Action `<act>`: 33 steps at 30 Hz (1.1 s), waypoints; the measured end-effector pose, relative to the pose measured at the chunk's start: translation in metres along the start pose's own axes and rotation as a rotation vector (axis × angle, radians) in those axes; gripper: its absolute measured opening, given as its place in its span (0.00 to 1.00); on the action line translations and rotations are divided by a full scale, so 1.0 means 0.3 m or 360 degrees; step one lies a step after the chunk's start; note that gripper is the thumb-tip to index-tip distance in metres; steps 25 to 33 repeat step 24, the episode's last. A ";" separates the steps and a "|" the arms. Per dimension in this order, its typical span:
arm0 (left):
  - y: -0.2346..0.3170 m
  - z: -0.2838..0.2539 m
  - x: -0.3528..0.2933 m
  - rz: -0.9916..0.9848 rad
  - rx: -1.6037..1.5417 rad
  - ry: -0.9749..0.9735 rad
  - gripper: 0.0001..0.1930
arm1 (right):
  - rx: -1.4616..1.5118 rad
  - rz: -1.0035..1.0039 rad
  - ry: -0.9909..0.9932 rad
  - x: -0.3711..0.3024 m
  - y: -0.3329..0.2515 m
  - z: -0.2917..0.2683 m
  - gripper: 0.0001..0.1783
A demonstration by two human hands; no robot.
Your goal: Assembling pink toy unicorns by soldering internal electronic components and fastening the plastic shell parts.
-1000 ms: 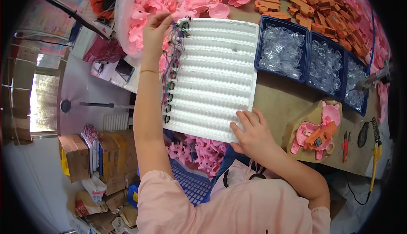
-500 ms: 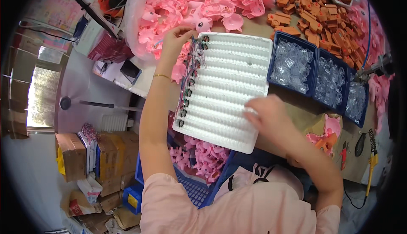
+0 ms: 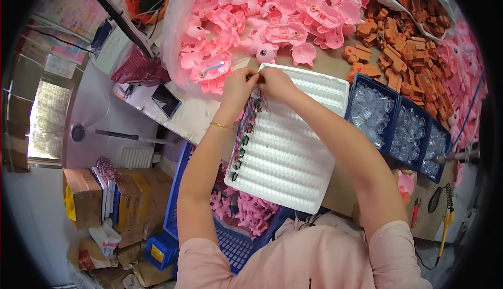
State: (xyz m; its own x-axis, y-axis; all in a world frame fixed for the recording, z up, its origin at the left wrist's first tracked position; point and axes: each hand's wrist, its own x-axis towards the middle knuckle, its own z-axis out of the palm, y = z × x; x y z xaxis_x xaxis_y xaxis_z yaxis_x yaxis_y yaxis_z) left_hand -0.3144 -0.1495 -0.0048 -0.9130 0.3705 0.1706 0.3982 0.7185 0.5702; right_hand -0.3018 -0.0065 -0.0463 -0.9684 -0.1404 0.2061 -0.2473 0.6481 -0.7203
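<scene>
A white foam tray (image 3: pixel 293 147) with ridged rows lies tilted in front of me. Along its left edge sits a line of small black round parts with thin coloured wires (image 3: pixel 242 147) trailing from them. At the tray's far left corner my left hand (image 3: pixel 240 89) pinches a small black wired part (image 3: pixel 249 78). My right hand (image 3: pixel 276 83) meets it there, its fingertips closed together at the same wires. The fingers cover most of what they hold.
Pink plastic toy shells (image 3: pixel 283 32) heap up beyond the tray, beside orange plastic parts (image 3: pixel 398 58). Dark blue bins (image 3: pixel 389 147) of clear plastic pieces stand at right. A blue crate (image 3: pixel 181 194) with pink figures is below the tray. A phone (image 3: pixel 165 100) lies at left.
My right hand has moved from the tray's right side up to its far left corner, joining my left hand. Its fingers have closed by the wires. The whole view has shifted slightly.
</scene>
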 end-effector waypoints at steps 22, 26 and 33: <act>-0.023 -0.029 -0.017 -0.0239 -0.0487 -0.0355 0.17 | 0.1049 0.0262 -0.0180 0.076 0.036 -0.160 0.12; -0.051 -0.025 -0.009 -0.0208 -0.0467 -0.0391 0.18 | 0.0942 0.0197 -0.0255 0.056 0.010 -0.162 0.13; -0.051 -0.025 -0.009 -0.0208 -0.0467 -0.0391 0.18 | 0.0942 0.0197 -0.0255 0.056 0.010 -0.162 0.13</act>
